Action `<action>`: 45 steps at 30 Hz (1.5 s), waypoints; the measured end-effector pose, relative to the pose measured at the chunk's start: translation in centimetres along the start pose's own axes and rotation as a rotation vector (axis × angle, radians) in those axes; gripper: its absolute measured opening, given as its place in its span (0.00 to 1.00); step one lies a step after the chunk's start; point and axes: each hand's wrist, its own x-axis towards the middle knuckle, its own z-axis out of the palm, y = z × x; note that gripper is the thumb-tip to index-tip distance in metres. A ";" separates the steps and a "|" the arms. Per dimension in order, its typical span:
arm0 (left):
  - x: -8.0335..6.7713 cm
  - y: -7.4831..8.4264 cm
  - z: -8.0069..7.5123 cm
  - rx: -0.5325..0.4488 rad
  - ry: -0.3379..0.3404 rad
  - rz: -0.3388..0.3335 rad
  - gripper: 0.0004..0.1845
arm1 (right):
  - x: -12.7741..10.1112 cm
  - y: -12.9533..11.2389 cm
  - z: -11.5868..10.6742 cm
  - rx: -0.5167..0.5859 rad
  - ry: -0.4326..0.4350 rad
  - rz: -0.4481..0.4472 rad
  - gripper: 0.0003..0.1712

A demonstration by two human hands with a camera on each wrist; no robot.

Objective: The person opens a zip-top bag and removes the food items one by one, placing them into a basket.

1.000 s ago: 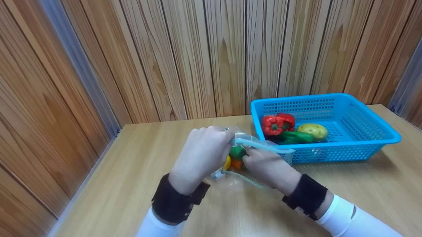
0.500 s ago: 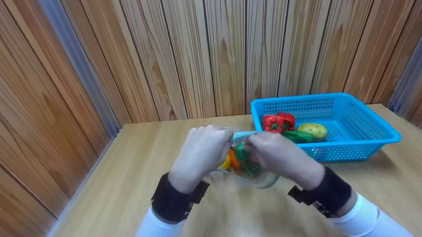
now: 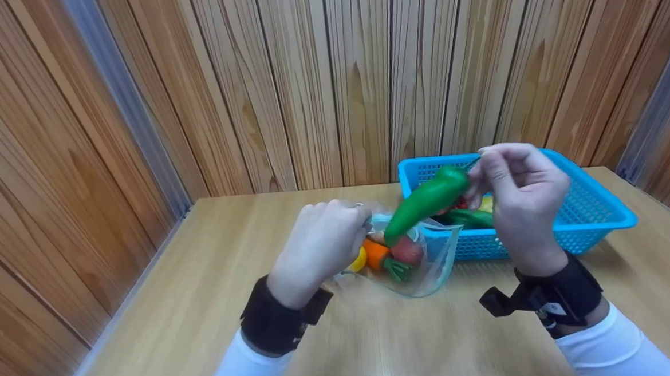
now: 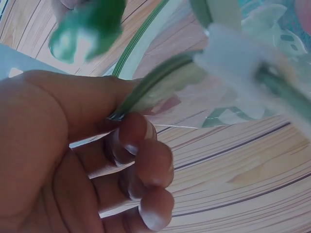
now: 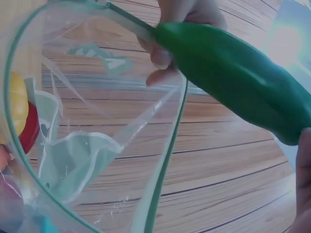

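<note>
The right hand (image 3: 522, 195) is raised over the blue basket (image 3: 600, 220), fingers pinching the stem end of a green pepper (image 3: 424, 201) whose tip slants down into a clear bag (image 3: 425, 263). The left hand (image 3: 321, 246) — fingers curled — pinches the bag's rim, holding it open above the pale wooden table (image 3: 202, 286); wood-panelled walls (image 3: 306, 80) stand behind.

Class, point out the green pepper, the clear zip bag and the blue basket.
green pepper (image 3: 424, 201), head view, middle of its body
clear zip bag (image 3: 437, 257), head view, open front wall
blue basket (image 3: 603, 220), head view, front right rim
</note>
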 end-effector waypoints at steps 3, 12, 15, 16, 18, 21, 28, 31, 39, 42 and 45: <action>0.0 0.1 -0.1 0.000 -0.008 -0.001 0.06 | 0.6 -0.4 -0.4 -0.022 0.137 -0.018 0.08; -0.2 0.1 -0.4 -0.004 -0.022 0.005 0.07 | 0.8 2.1 -1.3 -0.323 0.214 -0.031 0.09; -0.3 0.1 -0.4 0.002 -0.024 -0.001 0.07 | 0.5 4.3 -2.4 -0.534 0.173 0.028 0.10; -0.3 0.1 -0.4 0.005 -0.023 -0.004 0.07 | 0.5 5.0 -2.8 -0.590 0.163 0.050 0.10; -0.3 0.2 -0.4 0.007 -0.021 -0.005 0.08 | 0.2 6.6 -3.9 -0.682 0.140 0.089 0.12; -0.2 0.4 -0.4 0.007 -0.021 0.000 0.09 | -0.2 8.5 -5.8 -0.816 0.098 0.174 0.14; 0.0 0.5 -0.5 0.029 -0.005 -0.001 0.06 | -0.7 10.7 -9.0 -1.165 -0.398 0.584 0.15; 0.0 0.5 -0.5 0.035 -0.013 -0.006 0.06 | -0.6 10.6 -9.0 -1.244 -0.576 0.694 0.19; -0.2 0.4 -0.5 0.017 -0.036 -0.008 0.08 | -0.7 7.5 -4.3 -1.114 -0.258 0.125 0.12; -0.2 0.3 -0.6 0.008 -0.036 -0.008 0.08 | -0.8 5.5 -1.8 -0.857 -0.184 -0.213 0.12; -0.2 0.2 -0.6 0.005 -0.030 -0.006 0.08 | -1.2 3.8 0.2 -0.582 -0.322 -0.492 0.16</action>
